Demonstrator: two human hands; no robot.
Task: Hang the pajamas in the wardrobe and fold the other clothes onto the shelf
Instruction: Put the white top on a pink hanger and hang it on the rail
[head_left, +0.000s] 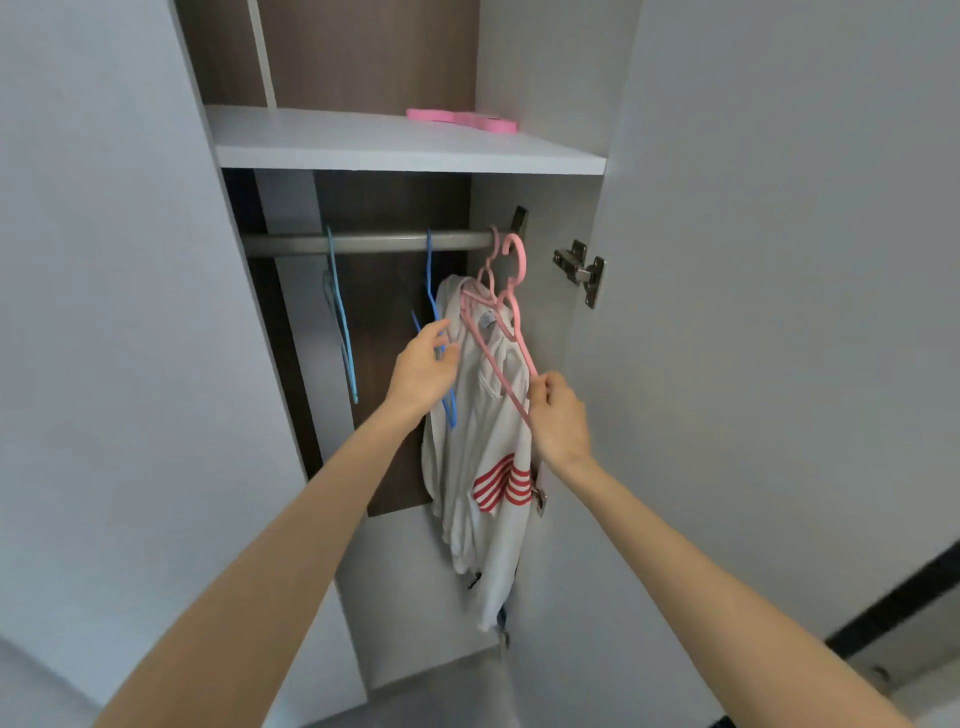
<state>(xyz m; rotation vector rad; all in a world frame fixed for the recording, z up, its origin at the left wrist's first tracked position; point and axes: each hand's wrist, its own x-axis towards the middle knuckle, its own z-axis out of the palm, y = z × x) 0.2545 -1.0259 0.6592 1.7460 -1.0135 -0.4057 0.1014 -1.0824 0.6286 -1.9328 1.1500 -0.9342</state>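
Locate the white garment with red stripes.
In the head view, the white garment hangs with the pink hangers at the right end of the rod, right of a blue hanger, between left hand and right hand.

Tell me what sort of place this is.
Probably a bedroom, at an open wardrobe: a grey metal hanging rail, a white laminate shelf above it, and a white red-striped garment hanging from a pink plastic hanger.
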